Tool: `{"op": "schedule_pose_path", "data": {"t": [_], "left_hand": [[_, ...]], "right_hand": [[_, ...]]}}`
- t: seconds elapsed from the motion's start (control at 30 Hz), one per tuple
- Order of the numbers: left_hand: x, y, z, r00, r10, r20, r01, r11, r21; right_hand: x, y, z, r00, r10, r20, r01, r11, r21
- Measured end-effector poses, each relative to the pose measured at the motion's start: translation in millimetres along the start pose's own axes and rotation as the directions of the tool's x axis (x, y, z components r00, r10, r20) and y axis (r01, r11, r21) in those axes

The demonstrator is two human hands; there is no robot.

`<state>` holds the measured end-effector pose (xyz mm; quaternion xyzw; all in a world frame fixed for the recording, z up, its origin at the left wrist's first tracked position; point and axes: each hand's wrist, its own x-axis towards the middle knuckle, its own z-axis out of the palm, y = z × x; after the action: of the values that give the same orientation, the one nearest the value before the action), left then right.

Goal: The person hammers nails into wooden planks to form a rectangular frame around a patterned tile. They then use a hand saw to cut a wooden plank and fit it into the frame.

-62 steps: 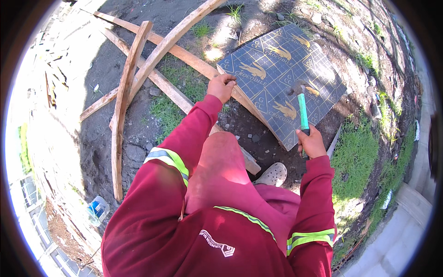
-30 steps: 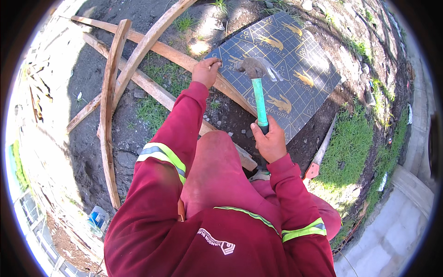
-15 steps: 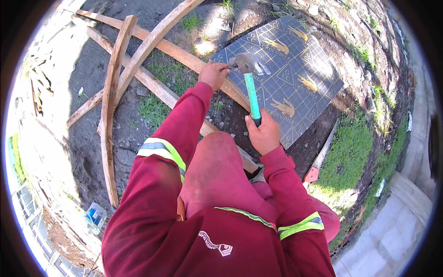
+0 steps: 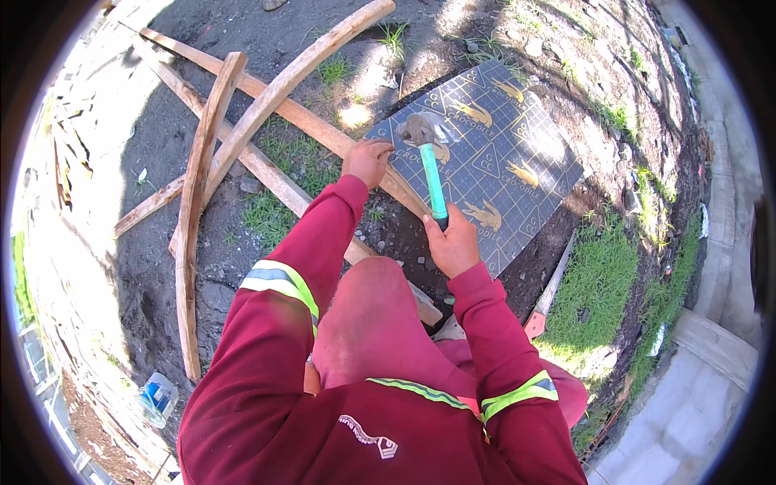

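Observation:
My right hand (image 4: 454, 242) grips a hammer (image 4: 432, 179) by the black end of its green handle. Its metal head is raised over the dark printed panel, slightly blurred and close to my left fingers. My left hand (image 4: 369, 163) rests on a long wooden plank (image 4: 319, 132), fingertips pinched near the panel's left edge. Whatever is between those fingers is too small to make out. The plank's near end lies on or beside the panel (image 4: 511, 133), a dark sheet with a white grid and yellow animal figures.
Several other wooden pieces cross at the left, among them a curved pole (image 4: 279, 89) and an upright-looking plank (image 4: 194, 218). A handsaw (image 4: 554, 283) with an orange-red handle lies by the grass at right. A plastic container (image 4: 158, 399) sits at lower left.
The view has shifted, so the ground and panel sit lower in the picture. The hammer's head shows less motion blur. Both hands keep nearly the same places over the plank and panel.

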<state>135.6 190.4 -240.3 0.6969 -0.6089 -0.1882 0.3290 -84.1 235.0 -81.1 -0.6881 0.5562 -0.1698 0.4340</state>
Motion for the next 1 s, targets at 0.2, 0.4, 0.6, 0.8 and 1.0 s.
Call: {"op": "schedule_pose_path", "data": {"t": [0.2,0.4,0.6,0.8,1.0], "left_hand": [[35.0,-25.6,-11.0,0.832,-0.549,0.082,0.523,0.824,0.217],[42.2,-37.7,-11.0,0.849,-0.491,0.193,0.451,0.866,0.217],[34.6,-37.5,-7.0,0.813,-0.562,0.150,0.558,0.827,0.076],[37.1,-35.1,-9.0,0.797,-0.581,0.169,0.568,0.814,0.118],[37.4,-39.8,-2.0,0.793,-0.579,0.189,0.574,0.814,0.085]], "right_hand": [[-3.5,6.6,2.2,0.924,-0.159,-0.347,0.309,0.844,0.438],[10.1,24.7,26.3,0.998,0.070,-0.008,-0.069,0.956,-0.285],[10.2,-9.6,-20.3,0.928,-0.206,-0.310,0.335,0.826,0.453],[9.1,0.7,20.2,0.987,0.085,-0.134,-0.077,0.995,0.061],[11.8,16.9,4.1,0.964,-0.130,-0.233,0.181,0.960,0.213]]}}
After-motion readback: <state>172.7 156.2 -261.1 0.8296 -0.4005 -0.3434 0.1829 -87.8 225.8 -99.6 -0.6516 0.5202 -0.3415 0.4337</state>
